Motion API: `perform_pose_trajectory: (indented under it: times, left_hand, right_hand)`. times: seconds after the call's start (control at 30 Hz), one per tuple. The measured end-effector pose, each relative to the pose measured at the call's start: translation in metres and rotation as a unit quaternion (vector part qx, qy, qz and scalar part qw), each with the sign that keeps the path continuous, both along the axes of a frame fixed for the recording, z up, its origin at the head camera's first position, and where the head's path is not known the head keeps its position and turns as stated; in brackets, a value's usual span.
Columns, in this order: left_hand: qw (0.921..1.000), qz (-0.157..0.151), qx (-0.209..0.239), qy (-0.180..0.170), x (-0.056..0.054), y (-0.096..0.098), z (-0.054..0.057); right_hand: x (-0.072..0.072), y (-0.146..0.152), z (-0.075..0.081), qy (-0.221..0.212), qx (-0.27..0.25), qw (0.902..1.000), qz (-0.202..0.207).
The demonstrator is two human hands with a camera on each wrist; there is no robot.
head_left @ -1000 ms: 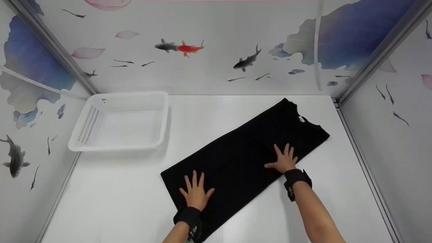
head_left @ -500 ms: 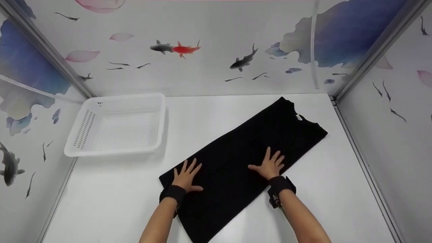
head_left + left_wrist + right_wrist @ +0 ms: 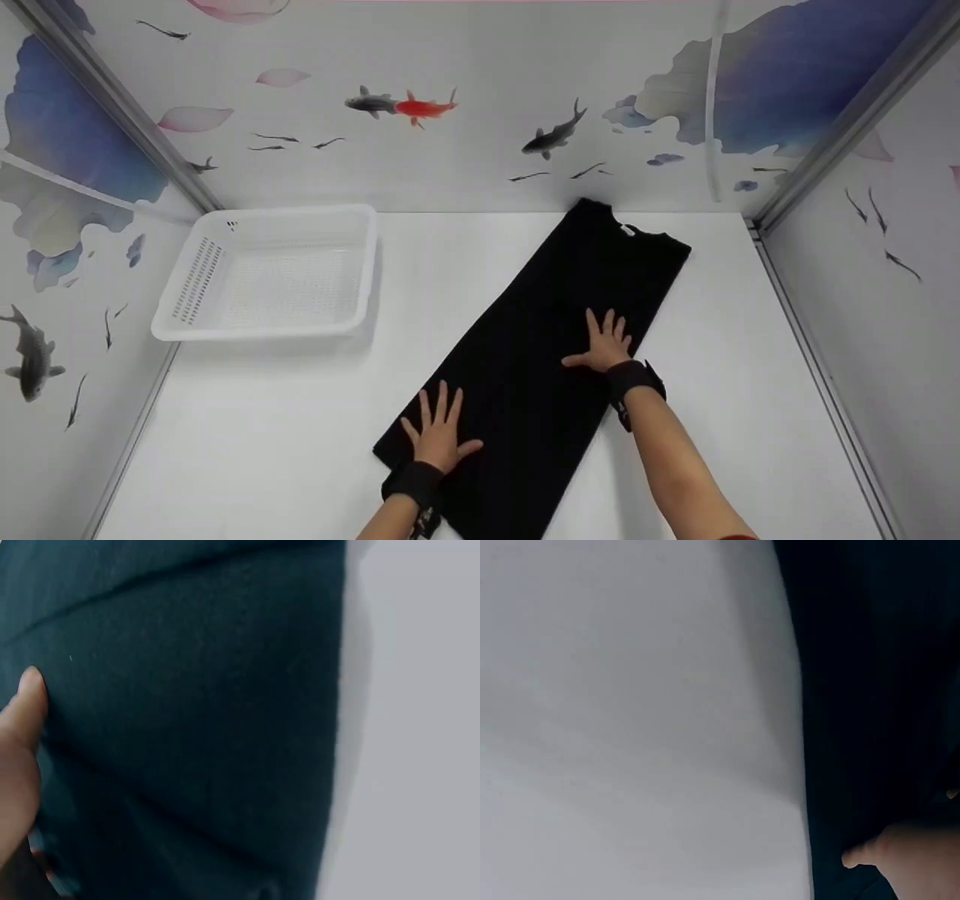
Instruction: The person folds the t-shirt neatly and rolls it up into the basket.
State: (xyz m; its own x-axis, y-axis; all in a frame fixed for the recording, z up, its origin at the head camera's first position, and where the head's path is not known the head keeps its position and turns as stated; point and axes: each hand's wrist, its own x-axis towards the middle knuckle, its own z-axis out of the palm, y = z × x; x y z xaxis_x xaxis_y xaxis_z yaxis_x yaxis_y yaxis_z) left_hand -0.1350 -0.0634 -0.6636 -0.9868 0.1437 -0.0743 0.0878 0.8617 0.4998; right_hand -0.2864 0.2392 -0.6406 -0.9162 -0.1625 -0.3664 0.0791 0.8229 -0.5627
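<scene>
A black shirt (image 3: 540, 322), folded into a long strip, lies slantwise on the white table, its neckline and small white label (image 3: 627, 231) at the far end. My left hand (image 3: 439, 435) rests on the near part of the shirt with its fingers straight and spread. Farther up, close to the right edge of the cloth, my right hand (image 3: 604, 345) lies on it with spread fingers. In the left wrist view the thumb (image 3: 26, 709) shows against the dark cloth. The right wrist view has part of the hand (image 3: 922, 859) near the shirt's edge.
A white plastic basket (image 3: 352, 322) with perforated sides stands at the back left of the table (image 3: 255, 435). Walls painted with fish and petals enclose the back and both sides. The shirt's far end reaches the back wall (image 3: 480, 180).
The shirt has turned counterclockwise, its neckline end shifting left and toward the back wall. Both hands have moved with spread fingers over it. The basket stays in place.
</scene>
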Motion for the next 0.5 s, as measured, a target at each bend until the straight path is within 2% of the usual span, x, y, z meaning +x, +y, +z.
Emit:
perform_pose_trajectory:
  times: [0.1, 0.17, 0.3, 0.4, 0.5]
  left_hand:
    - [0.9993, 0.033, -0.009, -0.018, 0.013, 0.02, -0.001]
    - [0.9983, 0.054, -0.007, -0.023, 0.02, 0.032, 0.0]
    - [0.9968, 0.073, -0.011, -0.033, 0.028, 0.048, 0.01]
    - [0.9967, 0.068, -0.043, -0.005, 0.019, 0.046, 0.019]
    - [0.9923, 0.04, -0.104, 0.055, -0.006, 0.035, 0.025]
  right_hand:
    - [0.004, 0.005, 0.0, 0.022, 0.008, 0.9997, -0.004]
    - [0.01, 0.004, -0.001, 0.054, 0.017, 0.9983, -0.013]
    - [0.028, -0.01, 0.004, 0.103, 0.029, 0.9935, -0.039]
    - [0.055, -0.028, 0.005, 0.127, 0.011, 0.9907, -0.047]
    - [0.093, -0.048, 0.0, 0.141, -0.025, 0.9891, -0.034]
